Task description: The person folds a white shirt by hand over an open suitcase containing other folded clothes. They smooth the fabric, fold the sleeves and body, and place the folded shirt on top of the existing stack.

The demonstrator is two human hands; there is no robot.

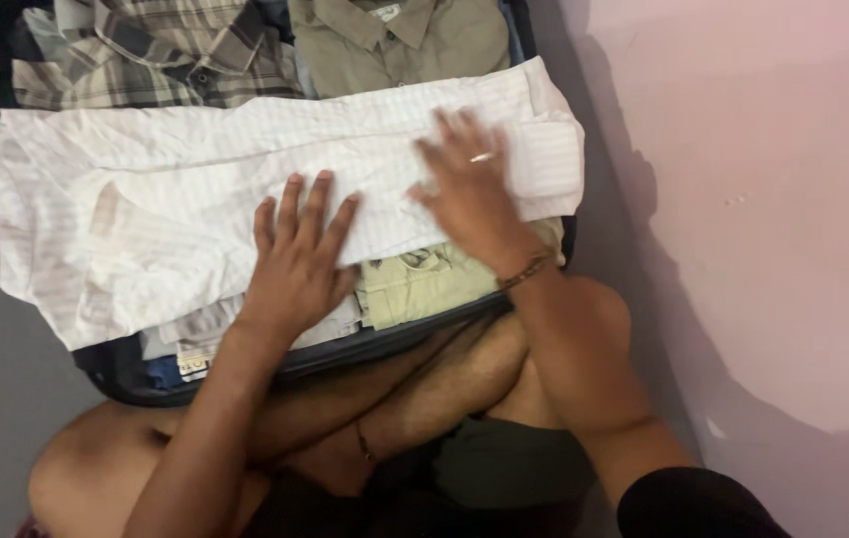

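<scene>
Two hands, left (295, 261), right (469, 189), fingers spread flat, creased striped white shirt (145, 189), perhaps cotton

Home floor, clothes-filled suitcase (125, 374)

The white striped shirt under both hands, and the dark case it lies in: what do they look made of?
The white striped shirt looks like thin woven cloth, probably cotton, matt: it creases sharply and lies limp under the left hand and right hand. The suitcase rim looks like dark fabric over a soft shell, dull with no shine, though little of it shows.
</scene>
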